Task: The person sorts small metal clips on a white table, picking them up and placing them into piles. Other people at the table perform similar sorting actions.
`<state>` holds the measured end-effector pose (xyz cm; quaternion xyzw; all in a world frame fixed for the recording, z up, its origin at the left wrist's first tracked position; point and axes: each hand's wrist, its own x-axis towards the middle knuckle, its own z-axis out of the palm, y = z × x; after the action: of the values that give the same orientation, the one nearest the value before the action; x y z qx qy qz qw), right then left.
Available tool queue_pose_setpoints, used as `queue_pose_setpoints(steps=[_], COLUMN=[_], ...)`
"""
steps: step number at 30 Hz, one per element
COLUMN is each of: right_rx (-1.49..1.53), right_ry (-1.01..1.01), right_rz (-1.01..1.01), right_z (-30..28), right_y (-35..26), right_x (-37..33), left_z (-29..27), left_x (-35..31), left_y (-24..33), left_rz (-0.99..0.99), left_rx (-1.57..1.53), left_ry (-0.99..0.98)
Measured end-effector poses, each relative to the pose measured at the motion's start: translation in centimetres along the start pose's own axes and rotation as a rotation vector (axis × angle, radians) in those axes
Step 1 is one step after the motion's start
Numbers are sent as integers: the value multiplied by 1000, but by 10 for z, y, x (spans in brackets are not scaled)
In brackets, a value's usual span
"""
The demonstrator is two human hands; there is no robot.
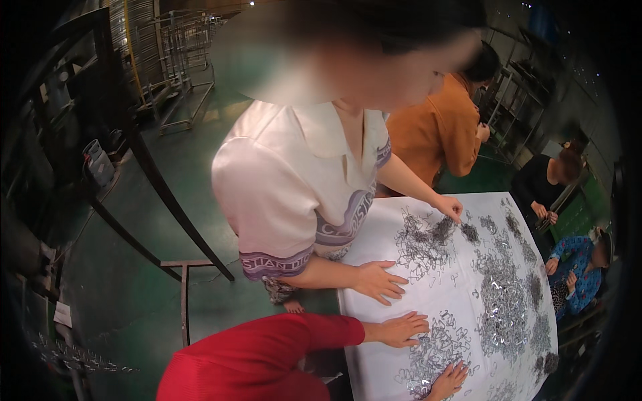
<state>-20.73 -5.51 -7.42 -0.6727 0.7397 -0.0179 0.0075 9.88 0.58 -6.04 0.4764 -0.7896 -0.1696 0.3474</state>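
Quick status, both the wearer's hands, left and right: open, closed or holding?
Left hand: open, palm down beside the small metal pieces; nothing visibly held.
Right hand: open, over the same pieces; anything under it is hidden.

Bent wire pieces (503,314): metal, glossy
Tabletop covering (384,234): smooth, matt; paper or cloth, indistinguishable
Red sleeve (267,342): matt cloth
Cream shirt (274,167): smooth cloth, satiny sheen
Orange top (421,127): matt cloth

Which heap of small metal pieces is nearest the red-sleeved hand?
The lower-left heap on the white sheet: the red-sleeved left hand lies at its left edge. The other heaps are farther up or right.
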Motion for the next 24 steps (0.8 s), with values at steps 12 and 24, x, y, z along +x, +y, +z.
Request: queue_pose_setpoints(steps=[12,24], right_rx=[-24,254], right_ry=[68,56], right_rz=[1,72], right_z=[22,-22], right_y=[14,-14], right_x=[3,-17], left_z=[2,-1], left_x=[0,5], left_y=[-2,-5], left_rz=[-32,-18], left_rx=[-6,-24], left_ry=[-21,-2])
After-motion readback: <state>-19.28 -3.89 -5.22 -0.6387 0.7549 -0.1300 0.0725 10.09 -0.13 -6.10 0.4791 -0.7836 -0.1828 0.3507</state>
